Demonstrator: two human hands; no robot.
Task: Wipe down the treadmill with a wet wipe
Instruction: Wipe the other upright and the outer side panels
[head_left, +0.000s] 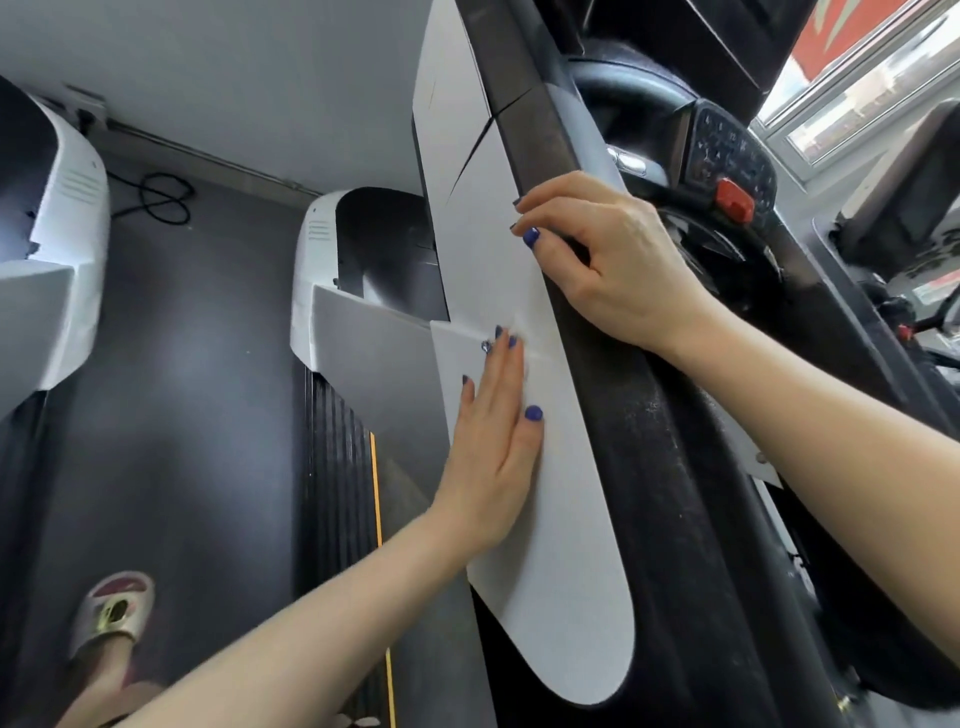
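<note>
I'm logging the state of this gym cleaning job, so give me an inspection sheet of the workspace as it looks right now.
Surface: white side panel of the treadmill upright, beside a dark dusty handrail.
Job's things: a wet wipe cannot be made out; it may lie under a hand.
Clutter: nothing seen.
Hands: left hand pressed flat on the panel, fingers straight; right hand higher up, fingers curled over the panel's edge at the handrail.
Cables: black cable looped on the floor by the wall.
Surroundings: console keypad with red stop clip, neighbouring treadmill, window, sandalled foot on the dark floor.
</note>
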